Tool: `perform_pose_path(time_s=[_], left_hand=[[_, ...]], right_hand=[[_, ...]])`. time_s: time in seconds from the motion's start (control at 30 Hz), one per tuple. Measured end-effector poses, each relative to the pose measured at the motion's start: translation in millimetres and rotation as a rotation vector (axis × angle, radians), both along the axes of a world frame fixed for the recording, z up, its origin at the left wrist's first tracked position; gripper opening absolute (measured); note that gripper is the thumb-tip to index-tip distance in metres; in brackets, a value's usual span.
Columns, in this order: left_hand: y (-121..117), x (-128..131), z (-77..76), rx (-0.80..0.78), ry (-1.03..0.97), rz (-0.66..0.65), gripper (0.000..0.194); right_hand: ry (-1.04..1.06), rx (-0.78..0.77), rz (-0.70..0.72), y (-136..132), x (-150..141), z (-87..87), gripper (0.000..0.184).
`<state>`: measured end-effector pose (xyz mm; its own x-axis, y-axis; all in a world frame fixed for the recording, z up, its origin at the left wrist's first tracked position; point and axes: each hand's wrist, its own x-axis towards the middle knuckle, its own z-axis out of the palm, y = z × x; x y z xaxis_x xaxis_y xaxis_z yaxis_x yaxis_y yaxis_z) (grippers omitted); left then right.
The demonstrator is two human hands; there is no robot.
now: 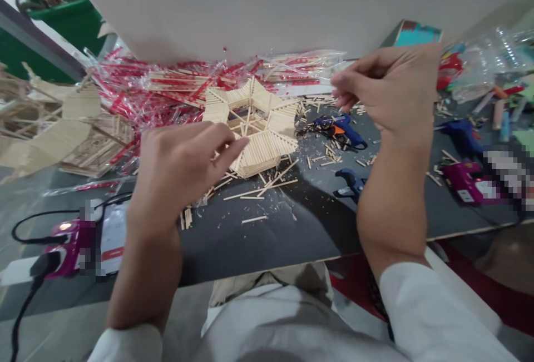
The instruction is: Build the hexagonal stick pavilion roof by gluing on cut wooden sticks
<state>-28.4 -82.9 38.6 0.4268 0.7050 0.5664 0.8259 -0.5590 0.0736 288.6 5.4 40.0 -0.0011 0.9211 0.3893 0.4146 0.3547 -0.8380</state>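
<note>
White shirt fabric (pixel 258 328) lies nearest the camera, at the bottom edge. Beyond it extends a dark tabletop (pixel 271 245). Clear and red packaging (pixel 175 81), with pale sticks among it, is heaped along the far side. The left hand (pixel 177 156) is at the near-left side of the star-shaped stick structure (pixel 261 153), thumb and forefinger brought near each other; contact and any item held cannot be confirmed. The right hand (pixel 384 84) is raised, fingertips drawn narrowly together; whether they grip anything cannot be told. The structure sits on the tabletop between the hands. Judged by appearance, its body is well advanced: close-set sticks cover the visible upper faces and the star outline is complete. Its centre is open, crossed by a few sticks; whether that counts as unfinished cannot be determined. A blue glue gun (pixel 350 131) lies right of it. Loose sticks (pixel 254 219), unattached, are scattered nearby.
</note>
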Motion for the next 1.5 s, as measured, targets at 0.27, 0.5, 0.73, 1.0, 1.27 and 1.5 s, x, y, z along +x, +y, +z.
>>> perform_pose_path(time_s=[0.27, 0.5, 0.73, 1.0, 1.27, 1.5], left_hand=[[22.1, -26.2, -10.3, -0.028, -0.047, 0.108, 0.025], [24.3, -19.0, -15.7, -0.13, 0.029, 0.067, 0.026], [28.8, -24.0, -18.9, -0.128, 0.037, 0.067, 0.029], [28.4, -18.5, -10.8, -0.376, 0.137, 0.151, 0.036], [32.8, -15.0, -18.0, -0.401, 0.15, 0.169, 0.034], [33.9, -13.1, -21.7, -0.387, 0.128, 0.174, 0.029]], right_hand=[[-0.135, -0.038, 0.282, -1.8, -11.6, -4.2, 0.012], [-0.391, -0.012, 0.402, -11.3, -26.9, -1.2, 0.013], [-0.369, -0.048, 0.385, -10.3, -21.0, -0.2, 0.031], [-0.507, 0.039, 0.532, 11.9, -17.0, -15.5, 0.025], [-0.445, -0.128, 0.7, 30.1, -17.6, -35.7, 0.027], [-0.476, -0.122, 0.698, 28.9, -23.5, -33.5, 0.018]])
